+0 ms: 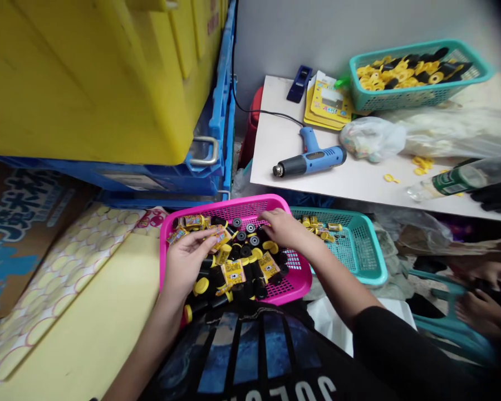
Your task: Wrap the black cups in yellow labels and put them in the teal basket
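A pink basket (294, 278) sits at my lap, filled with small black bottles (254, 240) that have yellow caps, and with flat yellow printed labels (234, 273) lying on top. My left hand (187, 256) is over the basket's left side, its thumb and fingers closed on a yellow-and-pink printed label (221, 236). At the far right part of the basket is my right hand (284, 229), fingers bent down among the black bottles. Its fingertips are pinched together at a dark piece, too hidden to name.
A teal basket (376, 262) with a few yellow pieces stands beside the pink one. On the white table (263, 150) lie a blue heat gun (317, 160), a plastic bottle (451, 182) and another teal basket (417, 100). Yellow and blue crates (215, 184) rise at left. Another person's hands (484, 306) show at right.
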A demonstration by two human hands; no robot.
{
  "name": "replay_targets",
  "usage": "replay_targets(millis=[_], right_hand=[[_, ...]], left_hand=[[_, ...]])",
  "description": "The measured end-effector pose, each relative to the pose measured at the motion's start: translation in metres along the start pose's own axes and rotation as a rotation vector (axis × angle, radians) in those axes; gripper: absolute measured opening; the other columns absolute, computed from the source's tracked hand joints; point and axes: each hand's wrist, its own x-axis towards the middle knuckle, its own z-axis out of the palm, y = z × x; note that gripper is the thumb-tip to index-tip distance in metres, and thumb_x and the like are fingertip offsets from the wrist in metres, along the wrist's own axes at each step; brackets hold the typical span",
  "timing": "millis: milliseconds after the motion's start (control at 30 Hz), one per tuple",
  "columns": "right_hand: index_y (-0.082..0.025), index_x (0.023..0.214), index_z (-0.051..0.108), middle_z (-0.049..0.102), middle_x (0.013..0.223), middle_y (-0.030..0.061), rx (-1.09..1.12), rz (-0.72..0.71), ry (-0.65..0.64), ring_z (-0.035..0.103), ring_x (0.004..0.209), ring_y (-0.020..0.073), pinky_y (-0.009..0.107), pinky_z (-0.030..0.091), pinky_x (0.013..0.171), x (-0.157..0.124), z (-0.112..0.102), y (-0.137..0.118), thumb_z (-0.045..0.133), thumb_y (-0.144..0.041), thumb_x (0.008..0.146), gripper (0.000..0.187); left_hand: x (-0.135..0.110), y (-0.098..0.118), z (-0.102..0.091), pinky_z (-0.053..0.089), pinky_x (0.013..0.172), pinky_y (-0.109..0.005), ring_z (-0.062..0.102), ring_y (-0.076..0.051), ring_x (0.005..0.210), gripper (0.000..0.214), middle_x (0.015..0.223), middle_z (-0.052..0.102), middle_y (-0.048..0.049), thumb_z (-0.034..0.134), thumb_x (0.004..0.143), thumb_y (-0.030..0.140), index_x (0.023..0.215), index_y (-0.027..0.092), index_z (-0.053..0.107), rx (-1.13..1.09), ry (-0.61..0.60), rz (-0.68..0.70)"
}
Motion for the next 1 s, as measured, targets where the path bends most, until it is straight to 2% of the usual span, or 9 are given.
replay_targets(millis=[100, 200, 300, 433, 600, 700, 833, 900, 1000], right_hand=[[-0.012, 0.114, 0.062, 0.066, 0.113, 0.0162, -0.109, -0.091, -0.14, 0.056, 0.11, 0.0282, 0.04, 0.042, 0.095, 0.01, 0.005, -0.003, 0.052, -0.021, 0.091, 0.027], [-0.01, 0.122, 0.058, 0.062, 0.122, 0.0209, -0.195, 0.008, -0.156, 0.052, 0.118, 0.0338, 0.046, 0.041, 0.096, 0.02, 0.017, -0.017, 0.05, -0.035, 0.093, 0.039], [-0.009, 0.127, 0.055, 0.06, 0.127, 0.0244, -0.19, 0.136, -0.244, 0.051, 0.122, 0.0384, 0.051, 0.039, 0.097, 0.034, 0.024, -0.022, 0.047, -0.045, 0.093, 0.05], [-0.015, 0.113, 0.066, 0.071, 0.11, 0.0166, -0.083, 0.129, -0.445, 0.066, 0.101, 0.0316, 0.037, 0.048, 0.082, 0.055, 0.023, -0.007, 0.059, -0.046, 0.085, 0.042], [-0.022, 0.102, 0.069, 0.075, 0.092, 0.0048, 0.034, 0.09, -0.543, 0.069, 0.078, 0.0217, 0.027, 0.046, 0.063, 0.068, 0.025, 0.008, 0.071, -0.036, 0.071, 0.034], [-0.021, 0.095, 0.069, 0.074, 0.087, 0.0048, 0.073, 0.089, -0.477, 0.068, 0.079, 0.0236, 0.028, 0.046, 0.066, 0.064, 0.025, 0.005, 0.07, -0.031, 0.069, 0.027], [-0.015, 0.107, 0.06, 0.07, 0.097, 0.0106, 0.121, 0.111, -0.242, 0.065, 0.088, 0.0248, 0.031, 0.047, 0.072, 0.042, 0.014, 0.005, 0.063, -0.027, 0.076, 0.033], [-0.016, 0.116, 0.053, 0.068, 0.101, 0.009, 0.372, 0.091, -0.122, 0.064, 0.088, 0.02, 0.03, 0.048, 0.074, 0.025, 0.008, 0.006, 0.057, -0.031, 0.083, 0.036], [-0.021, 0.118, 0.054, 0.065, 0.101, 0.0042, 1.09, 0.025, 0.031, 0.064, 0.085, 0.0145, 0.027, 0.05, 0.076, 0.002, 0.004, 0.0, 0.065, -0.039, 0.08, 0.043]], left_hand=[[0.0, 0.001, 0.001, 0.057, 0.06, -0.027, 0.065, -0.012, 0.055, 0.042, 0.079, 0.076, -0.0046, 0.083, 0.061, 0.04, 0.094, 0.016, 0.074, -0.024, -0.015, 0.002], [-0.001, 0.001, 0.002, 0.056, 0.056, -0.025, 0.063, -0.012, 0.052, 0.04, 0.067, 0.073, -0.0024, 0.083, 0.062, 0.042, 0.091, 0.016, 0.075, -0.007, -0.024, 0.006], [-0.002, 0.003, 0.002, 0.057, 0.055, -0.026, 0.062, -0.012, 0.052, 0.036, 0.07, 0.075, -0.0035, 0.081, 0.063, 0.044, 0.087, 0.017, 0.077, 0.044, -0.017, 0.019], [-0.002, 0.004, -0.001, 0.056, 0.058, -0.026, 0.062, -0.012, 0.054, 0.036, 0.073, 0.076, -0.0035, 0.082, 0.064, 0.04, 0.092, 0.018, 0.078, 0.077, 0.003, 0.014], [0.001, -0.004, -0.004, 0.055, 0.059, -0.024, 0.062, -0.012, 0.057, 0.035, 0.08, 0.077, -0.0046, 0.082, 0.063, 0.04, 0.091, 0.019, 0.078, 0.076, -0.008, -0.01], [0.003, -0.007, -0.005, 0.055, 0.06, -0.025, 0.062, -0.012, 0.057, 0.036, 0.079, 0.077, -0.0049, 0.082, 0.063, 0.042, 0.09, 0.018, 0.078, 0.091, -0.007, -0.028], [0.006, -0.007, -0.006, 0.052, 0.055, -0.022, 0.06, -0.01, 0.051, 0.036, 0.071, 0.075, -0.0034, 0.085, 0.057, 0.041, 0.085, 0.018, 0.079, 0.045, -0.007, -0.062], [0.007, -0.008, -0.006, 0.051, 0.053, -0.021, 0.059, -0.009, 0.049, 0.037, 0.07, 0.075, -0.0035, 0.086, 0.056, 0.041, 0.084, 0.018, 0.079, 0.003, -0.025, -0.096], [0.008, -0.01, -0.001, 0.052, 0.052, -0.02, 0.06, -0.01, 0.05, 0.039, 0.073, 0.076, -0.0046, 0.086, 0.056, 0.043, 0.085, 0.018, 0.079, -0.054, -0.054, -0.151]])
